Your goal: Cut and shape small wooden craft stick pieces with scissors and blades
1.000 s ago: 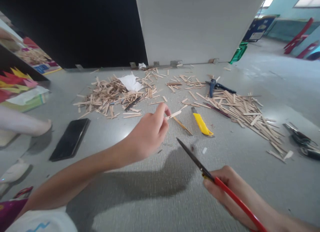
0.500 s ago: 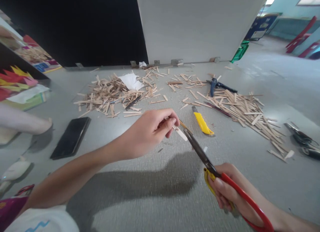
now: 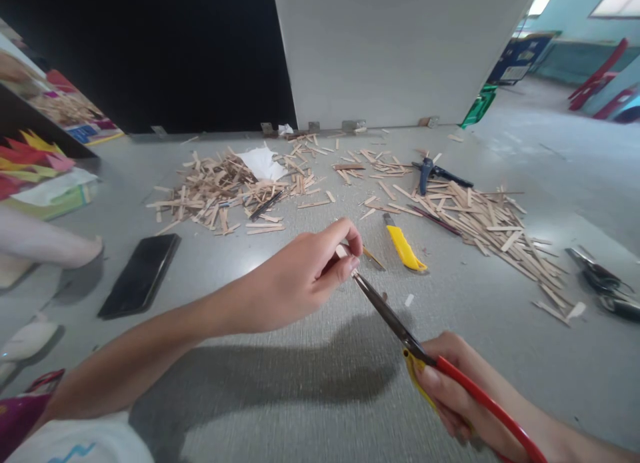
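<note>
Wood piece point(image 3: 342, 251) — inside left hand point(image 3: 305, 270)

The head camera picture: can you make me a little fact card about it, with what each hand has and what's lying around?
Left hand: pinching a small wooden stick in its fingers
Right hand: holding scissors with red and yellow handles
Scissors' tips: close to the left hand's thumb
Beyond the hands: yellow utility knife; heaps of flat wooden sticks; white paper
Far left: black smartphone

no text legible — the pale label point(image 3: 516, 71) on the blue object point(image 3: 527, 52) is blurred.
</note>
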Tool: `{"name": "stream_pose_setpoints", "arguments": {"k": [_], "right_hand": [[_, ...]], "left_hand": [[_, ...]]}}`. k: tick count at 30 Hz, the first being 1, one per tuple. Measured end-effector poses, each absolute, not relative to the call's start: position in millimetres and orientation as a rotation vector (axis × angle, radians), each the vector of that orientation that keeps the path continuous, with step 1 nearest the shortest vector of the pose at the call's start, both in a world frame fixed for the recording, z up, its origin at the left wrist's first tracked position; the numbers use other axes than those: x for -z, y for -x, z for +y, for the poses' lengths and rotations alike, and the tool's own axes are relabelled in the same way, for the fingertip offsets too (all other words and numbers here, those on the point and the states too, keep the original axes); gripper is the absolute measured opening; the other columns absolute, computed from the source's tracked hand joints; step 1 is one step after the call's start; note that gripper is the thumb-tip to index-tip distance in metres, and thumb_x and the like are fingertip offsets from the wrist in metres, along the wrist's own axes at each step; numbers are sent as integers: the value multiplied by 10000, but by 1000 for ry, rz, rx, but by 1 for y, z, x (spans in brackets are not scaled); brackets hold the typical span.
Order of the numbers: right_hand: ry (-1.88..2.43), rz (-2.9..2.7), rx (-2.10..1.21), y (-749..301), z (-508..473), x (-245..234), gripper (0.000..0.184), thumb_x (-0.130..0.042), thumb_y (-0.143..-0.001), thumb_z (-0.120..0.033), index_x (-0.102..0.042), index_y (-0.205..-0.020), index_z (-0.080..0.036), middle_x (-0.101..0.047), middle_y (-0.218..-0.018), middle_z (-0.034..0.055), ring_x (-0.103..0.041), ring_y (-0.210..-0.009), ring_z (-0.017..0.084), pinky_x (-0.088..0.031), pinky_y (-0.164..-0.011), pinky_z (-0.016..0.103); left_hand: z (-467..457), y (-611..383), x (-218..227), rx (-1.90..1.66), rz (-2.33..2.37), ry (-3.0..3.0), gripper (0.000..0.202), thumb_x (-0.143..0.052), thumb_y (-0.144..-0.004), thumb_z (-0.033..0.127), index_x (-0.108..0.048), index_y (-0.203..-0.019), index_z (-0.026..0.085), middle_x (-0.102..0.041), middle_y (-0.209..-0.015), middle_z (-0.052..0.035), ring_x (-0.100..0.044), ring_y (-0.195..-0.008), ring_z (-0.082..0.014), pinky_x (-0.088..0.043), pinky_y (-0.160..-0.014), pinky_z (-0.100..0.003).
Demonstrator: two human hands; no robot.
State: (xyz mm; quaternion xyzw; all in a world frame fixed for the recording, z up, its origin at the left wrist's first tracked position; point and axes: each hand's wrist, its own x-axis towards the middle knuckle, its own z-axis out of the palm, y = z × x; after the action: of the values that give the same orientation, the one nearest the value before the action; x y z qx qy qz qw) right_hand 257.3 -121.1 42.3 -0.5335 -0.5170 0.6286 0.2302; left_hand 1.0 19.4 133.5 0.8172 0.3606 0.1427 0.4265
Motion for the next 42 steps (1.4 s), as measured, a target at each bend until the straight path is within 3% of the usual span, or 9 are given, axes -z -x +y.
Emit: {"name": "stream_pose_setpoints", "arguments": {"k": [6, 17, 21, 26, 36, 39, 42], "right_hand": [[1577, -1277, -1803, -255, -124, -65, 723, -590, -835, -960, -483, -841, -245, -488, -592, -90, -371, -487, 79, -355, -492, 242], [1480, -1382, -1811, -259, -123, -52, 692, -534, -868, -958, -446, -830, -274, -448, -522, -108, -327, -397, 74, -302, -385, 222], [1507, -1423, -1792, -256, -119, -55, 700, -496, -894, -957, -438, -784, -268, -428, -530, -105, -316, -419, 69, -325, -413, 216], [1372, -1551, -1814, -249, -112, -62, 747, -413, -919, -965, -328, -636, -279, -334, -459, -103, -272, -365, 52, -234, -368, 222], [1436, -1641, -1718, -243, -109, -70, 754, -349, -945, -954, -240, -606, -290, -350, -449, -72, -259, -392, 72, -183, -368, 253], [1428, -1711, -1619, -244, -109, -65, 753, -289, -948, -958, -251, -606, -288, -325, -476, -62, -251, -439, 96, -185, -384, 259], [1427, -1747, -1540, -246, -110, -56, 721, -258, -995, -907, -273, -634, -284, -328, -499, -61, -252, -450, 105, -190, -394, 265]], "left_hand": [[20, 2, -135, -341, 872, -2067, 77, -436, -1126, 284, -474, -1068, 248, -402, -628, 110, -310, -532, -116, -288, -505, -233], [20, 3, -137, -329, 855, -2069, 56, -439, -1129, 268, -460, -1080, 251, -372, -609, 123, -292, -523, -111, -267, -479, -219], [18, 1, -136, -336, 850, -2083, 68, -438, -1129, 262, -464, -1068, 245, -375, -604, 124, -300, -528, -110, -267, -483, -216], [16, 0, -135, -342, 838, -2071, 57, -426, -1134, 269, -460, -1094, 246, -351, -593, 132, -284, -523, -113, -264, -479, -215], [18, 0, -136, -334, 844, -2020, 73, -467, -1126, 295, -499, -1097, 235, -359, -600, 133, -289, -518, -101, -268, -474, -207], [16, -3, -132, -416, 915, -1979, 142, -517, -1109, 343, -578, -1080, 219, -503, -648, 99, -432, -553, -99, -356, -518, -208], [15, -8, -123, -531, 936, -1941, 259, -523, -1109, 379, -696, -1073, 189, -746, -853, 5, -658, -739, -129, -504, -693, -235]]}}
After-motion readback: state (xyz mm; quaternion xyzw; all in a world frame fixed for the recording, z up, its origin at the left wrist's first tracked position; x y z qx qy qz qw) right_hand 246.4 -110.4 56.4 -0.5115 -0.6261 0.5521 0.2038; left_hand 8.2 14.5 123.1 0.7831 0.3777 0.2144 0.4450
